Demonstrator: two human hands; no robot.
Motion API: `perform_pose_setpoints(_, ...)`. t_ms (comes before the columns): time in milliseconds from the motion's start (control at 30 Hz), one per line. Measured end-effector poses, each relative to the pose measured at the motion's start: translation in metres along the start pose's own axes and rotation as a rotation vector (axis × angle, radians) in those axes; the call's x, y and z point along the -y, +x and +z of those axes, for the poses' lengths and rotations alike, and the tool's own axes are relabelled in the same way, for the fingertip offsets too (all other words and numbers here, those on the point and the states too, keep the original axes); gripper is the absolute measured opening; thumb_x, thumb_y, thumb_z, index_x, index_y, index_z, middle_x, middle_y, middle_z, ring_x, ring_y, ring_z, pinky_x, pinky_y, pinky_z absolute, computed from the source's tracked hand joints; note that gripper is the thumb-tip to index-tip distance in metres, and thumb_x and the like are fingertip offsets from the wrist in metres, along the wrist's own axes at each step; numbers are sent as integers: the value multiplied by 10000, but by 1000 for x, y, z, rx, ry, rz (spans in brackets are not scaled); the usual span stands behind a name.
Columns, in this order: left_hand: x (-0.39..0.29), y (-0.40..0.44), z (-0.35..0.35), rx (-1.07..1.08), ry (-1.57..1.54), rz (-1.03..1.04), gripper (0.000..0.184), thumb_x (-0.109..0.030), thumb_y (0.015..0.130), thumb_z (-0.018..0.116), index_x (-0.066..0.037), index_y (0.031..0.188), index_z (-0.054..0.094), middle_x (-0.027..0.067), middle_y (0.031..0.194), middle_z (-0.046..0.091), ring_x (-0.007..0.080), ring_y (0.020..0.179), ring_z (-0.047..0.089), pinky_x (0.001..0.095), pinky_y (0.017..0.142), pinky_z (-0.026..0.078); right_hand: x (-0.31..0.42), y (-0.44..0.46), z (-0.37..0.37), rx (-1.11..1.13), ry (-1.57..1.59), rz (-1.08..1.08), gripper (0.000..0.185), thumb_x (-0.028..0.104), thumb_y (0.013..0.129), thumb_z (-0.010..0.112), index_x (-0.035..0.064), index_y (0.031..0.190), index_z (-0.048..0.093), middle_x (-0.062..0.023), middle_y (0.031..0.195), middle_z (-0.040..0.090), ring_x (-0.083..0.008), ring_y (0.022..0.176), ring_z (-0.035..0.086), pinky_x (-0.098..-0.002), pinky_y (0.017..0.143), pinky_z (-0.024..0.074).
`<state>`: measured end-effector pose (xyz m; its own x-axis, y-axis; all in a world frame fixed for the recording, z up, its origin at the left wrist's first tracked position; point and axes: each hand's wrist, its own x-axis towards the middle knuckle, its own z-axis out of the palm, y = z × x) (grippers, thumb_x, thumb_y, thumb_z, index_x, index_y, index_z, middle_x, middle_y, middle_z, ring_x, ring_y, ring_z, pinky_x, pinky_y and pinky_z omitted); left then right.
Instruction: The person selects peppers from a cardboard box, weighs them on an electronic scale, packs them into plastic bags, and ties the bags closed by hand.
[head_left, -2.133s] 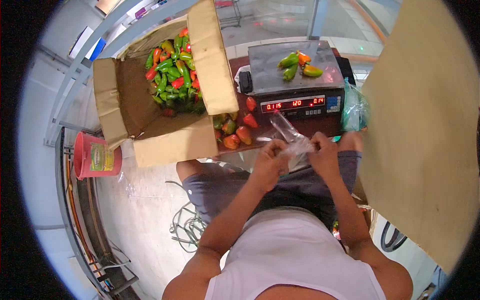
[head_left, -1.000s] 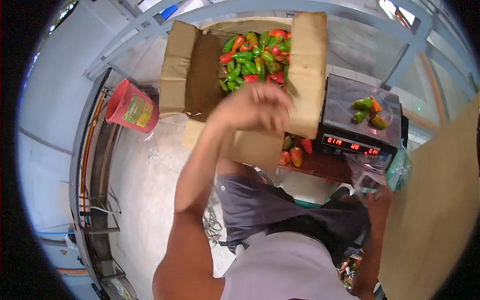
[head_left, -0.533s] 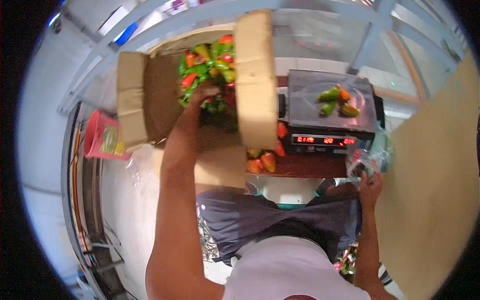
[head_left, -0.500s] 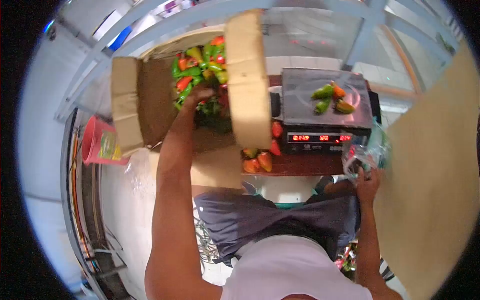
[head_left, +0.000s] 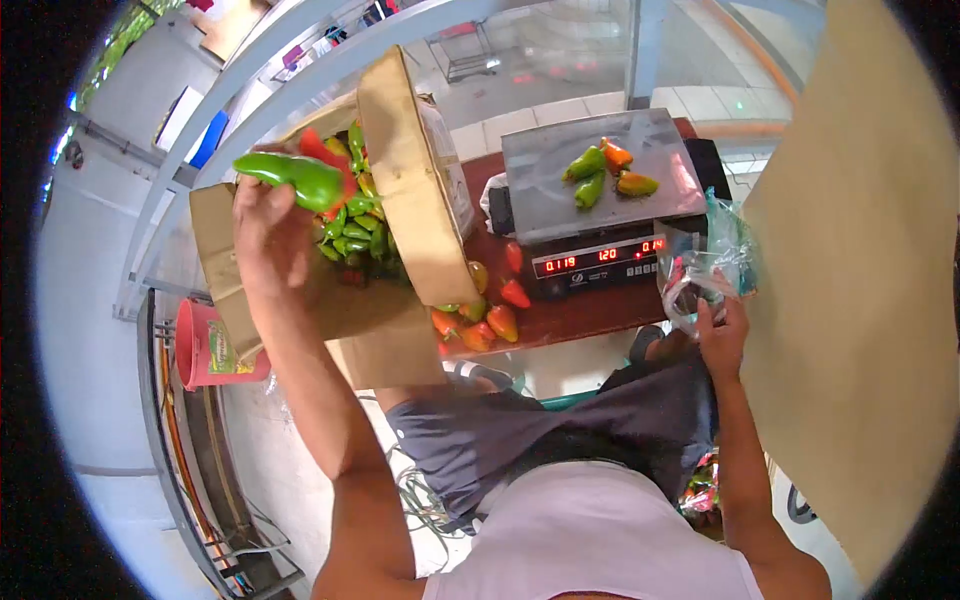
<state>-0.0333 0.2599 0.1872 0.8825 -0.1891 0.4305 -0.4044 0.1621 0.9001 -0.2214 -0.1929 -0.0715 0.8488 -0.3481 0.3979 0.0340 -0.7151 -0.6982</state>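
My left hand (head_left: 268,232) is closed on a long green pepper (head_left: 310,182), lifted above the open cardboard box (head_left: 400,165). A red pepper (head_left: 318,148) shows right behind it; whether it is held too I cannot tell. Heaped inside the box are many green and red peppers (head_left: 355,235). Down at the right, my right hand (head_left: 722,335) grips a clear plastic bag (head_left: 685,300) beside the scale. Several green and orange peppers (head_left: 590,170) lie on the metal plate of the digital scale (head_left: 525,150), whose display glows with red digits.
Loose red and orange peppers (head_left: 502,322) lie on the brown table (head_left: 580,325) between box and scale. A pink bucket (head_left: 215,345) stands left of the box. A large tan panel (head_left: 860,300) rises on the right. Railings (head_left: 648,50) run behind.
My left hand has come up out of the pepper heap toward the left, now with a green pepper. The view has shifted a little. My right hand stays at the plastic bag.
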Motion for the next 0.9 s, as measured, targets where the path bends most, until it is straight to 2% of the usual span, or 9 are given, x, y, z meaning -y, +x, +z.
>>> perform_pose_setpoints(133, 15, -26, 153, 286, 136, -49, 351, -140, 780, 734, -16, 1077, 596, 109, 1074, 636, 241, 977, 662, 386, 833, 551, -2, -3, -1, 78, 83, 156, 429, 27, 854, 646, -7, 1280, 597, -145, 1289, 627, -237, 1111, 619, -314, 935, 465)
perform_pose_setpoints(167, 42, -18, 172, 388, 275, -137, 246, -103, 758, 730, -13, 967, 636, 80, 885, 645, 215, 831, 626, 341, 783, 527, 5, -3, -1, 44, 155, 139, 429, 26, 851, 648, -10, 1275, 599, -146, 1288, 628, -237, 1118, 618, -311, 937, 464)
perform_pose_setpoints(300, 176, 5, 191, 230, 1000, -375, 479, -389, 745, 711, 35, 963, 666, 212, 862, 696, 318, 901, 701, 404, 812, 536, -16, -10, 0, -25, 135, 34, 418, 20, 845, 653, -16, 1258, 607, -144, 1290, 629, -228, 1125, 615, -308, 936, 464)
perform_pose_setpoints(367, 225, 19, 176, 220, 1216, -543, 526, -471, 757, 679, 1, 986, 708, 230, 1006, 708, 363, 988, 686, 449, 878, 532, -16, -11, -6, -12, 152, 95, 414, 14, 843, 653, -16, 1253, 609, -142, 1290, 630, -221, 1130, 613, -307, 936, 465)
perform_pose_setpoints(400, 230, 24, 174, 243, 1209, -577, 543, -484, 758, 682, 12, 975, 711, 237, 996, 708, 365, 986, 686, 451, 877, 532, -13, -11, -8, 5, 177, 153, 412, 11, 842, 652, -15, 1252, 610, -140, 1290, 630, -217, 1133, 612, -306, 936, 465)
perform_pose_setpoints(500, 242, 28, 167, 261, 1240, -653, 571, -535, 761, 696, 7, 939, 737, 234, 956, 715, 370, 959, 693, 448, 871, 534, -11, -8, -5, -101, 176, 137, 218, 81, 799, 713, -7, 990, 656, -163, 1184, 670, -251, 673, 563, -351, 646, 463)
perform_pose_setpoints(600, 242, 31, 157, 183, 1188, -652, 638, -616, 744, 701, -6, 926, 742, 210, 884, 718, 340, 875, 708, 412, 843, 534, -15, -6, -2, -119, 140, 66, 275, 81, 807, 709, 5, 1066, 658, -141, 1100, 675, -240, 655, 546, -352, 626, 448)
perform_pose_setpoints(767, 271, 24, 122, 29, 992, -547, 362, -280, 698, 689, -48, 972, 731, 206, 1014, 710, 326, 970, 685, 402, 891, 526, -18, -12, -1, -114, 223, 212, 413, 55, 836, 692, 13, 1238, 609, -107, 1182, 641, -147, 747, 577, -294, 667, 469)
perform_pose_setpoints(900, 273, 15, 117, -94, 925, -507, 376, -261, 699, 708, -45, 1006, 719, 197, 1004, 715, 320, 952, 690, 394, 875, 530, -32, -13, 3, -226, 418, 315, 526, 51, 869, 678, 16, 1362, 498, -80, 1222, 596, -86, 806, 560, -238, 683, 456)
